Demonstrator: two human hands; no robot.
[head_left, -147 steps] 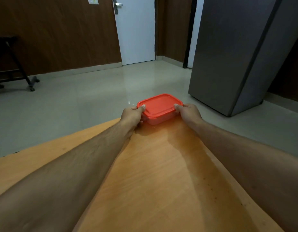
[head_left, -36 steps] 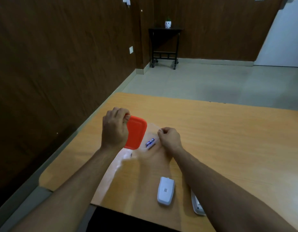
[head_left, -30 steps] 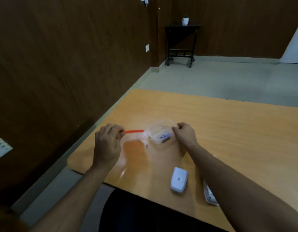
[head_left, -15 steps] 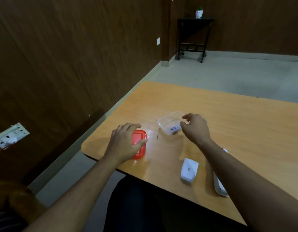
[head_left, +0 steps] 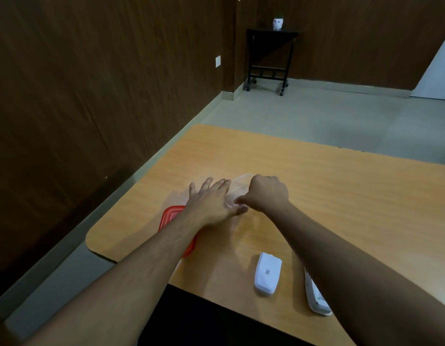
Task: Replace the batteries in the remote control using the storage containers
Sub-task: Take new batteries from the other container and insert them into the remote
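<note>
Your curled right hand (head_left: 266, 193) dips into the clear plastic container (head_left: 237, 186), grip unclear; flat left hand (head_left: 211, 203) beside it; next, lift a battery out

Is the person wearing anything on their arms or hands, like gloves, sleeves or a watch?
Nothing shows. The left hand and right hand are gloveless, with no rings visible. Both forearms are uncovered as far as the picture reaches: no sleeves, watch or wristband in view.

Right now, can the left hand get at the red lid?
Probably yes. The red lid lies flat on the table, right under the left forearm; the left hand is open, holds nothing, and would only need to draw back.
</note>
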